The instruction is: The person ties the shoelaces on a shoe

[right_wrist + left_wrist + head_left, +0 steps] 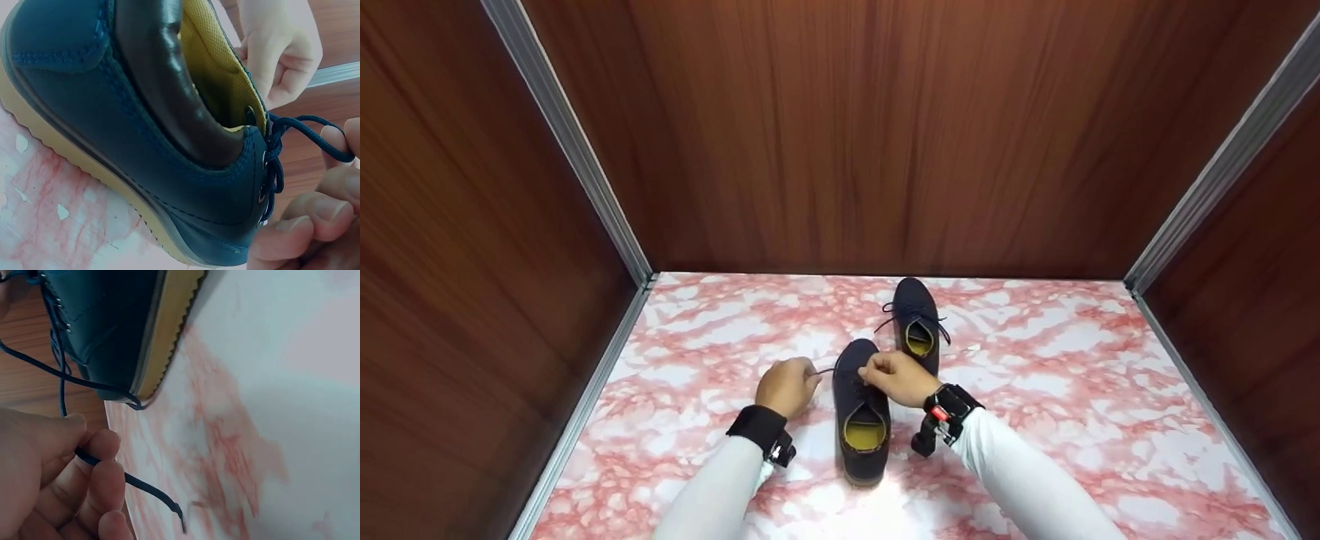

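A dark blue lace-up shoe (845,405) with a yellow lining stands on the surface, toe pointing away from me. To its left, my left hand (786,386) pinches one shoelace (149,488) between thumb and fingers; the lace's free end hangs past the fingers in the left wrist view. My right hand (906,380) is over the shoe's tongue area. Its thumb and finger pinch a loop of lace (313,138) rising from the eyelets in the right wrist view. The shoe's tan ridged sole (163,332) lies flat on the surface.
A second dark blue shoe (913,294) stands farther back, slightly right, its laces spread to both sides. The surface (720,337) is red-and-white marbled. Wood-grain panels (840,135) with metal corner strips enclose the back and sides.
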The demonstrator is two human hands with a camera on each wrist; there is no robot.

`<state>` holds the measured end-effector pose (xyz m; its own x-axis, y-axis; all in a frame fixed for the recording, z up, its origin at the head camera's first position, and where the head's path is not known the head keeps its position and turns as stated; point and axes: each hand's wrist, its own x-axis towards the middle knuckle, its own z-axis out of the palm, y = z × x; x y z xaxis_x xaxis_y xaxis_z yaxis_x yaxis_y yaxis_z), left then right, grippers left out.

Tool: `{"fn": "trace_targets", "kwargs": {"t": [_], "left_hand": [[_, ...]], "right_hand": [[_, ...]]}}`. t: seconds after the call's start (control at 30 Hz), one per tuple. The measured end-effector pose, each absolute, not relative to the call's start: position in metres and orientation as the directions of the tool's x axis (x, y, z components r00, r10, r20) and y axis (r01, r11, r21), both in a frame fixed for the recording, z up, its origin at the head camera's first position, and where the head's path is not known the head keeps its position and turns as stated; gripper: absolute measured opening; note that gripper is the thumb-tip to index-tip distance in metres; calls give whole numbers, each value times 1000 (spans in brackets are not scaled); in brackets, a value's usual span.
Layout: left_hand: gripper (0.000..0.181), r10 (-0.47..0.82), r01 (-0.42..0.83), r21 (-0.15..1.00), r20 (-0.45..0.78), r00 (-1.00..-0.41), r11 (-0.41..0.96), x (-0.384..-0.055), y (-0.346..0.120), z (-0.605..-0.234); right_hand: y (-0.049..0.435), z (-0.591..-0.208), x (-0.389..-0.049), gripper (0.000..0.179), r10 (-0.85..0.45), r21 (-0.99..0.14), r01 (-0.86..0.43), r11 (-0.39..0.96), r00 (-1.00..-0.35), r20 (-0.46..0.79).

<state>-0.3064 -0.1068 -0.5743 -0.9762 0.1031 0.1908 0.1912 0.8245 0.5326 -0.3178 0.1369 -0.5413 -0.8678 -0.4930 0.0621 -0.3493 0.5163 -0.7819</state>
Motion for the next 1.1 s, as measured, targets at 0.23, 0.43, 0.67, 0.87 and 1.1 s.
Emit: {"fn": "trace_targets", "kwargs": {"t": [0.23,0.43,0.67,0.87,1.1], "left_hand": [[15,118,228,512,239,-964,828,-300,-105,-566],[15,132,235,510,230,-964,827,-294,-104,-553],[16,173,250,528,192,-966,812,-287,-106,-535],[19,212,266,575,161,-964,774,-284,-108,-525],[23,233,181,713,26,-972,678,-278,-104,-517]], "right_hand": [[139,-542,-320,28,-470,-751,-383,537,-876,111],[140,-542,-321,30,-456,-723,-398,565,-881,130],[142,-538,-321,33,-427,-713,-391,582,-893,141],[143,-535,-322,31,-409,-709,-377,596,-902,135],[142,-531,-323,30,-430,-715,-389,581,-892,136]]}}
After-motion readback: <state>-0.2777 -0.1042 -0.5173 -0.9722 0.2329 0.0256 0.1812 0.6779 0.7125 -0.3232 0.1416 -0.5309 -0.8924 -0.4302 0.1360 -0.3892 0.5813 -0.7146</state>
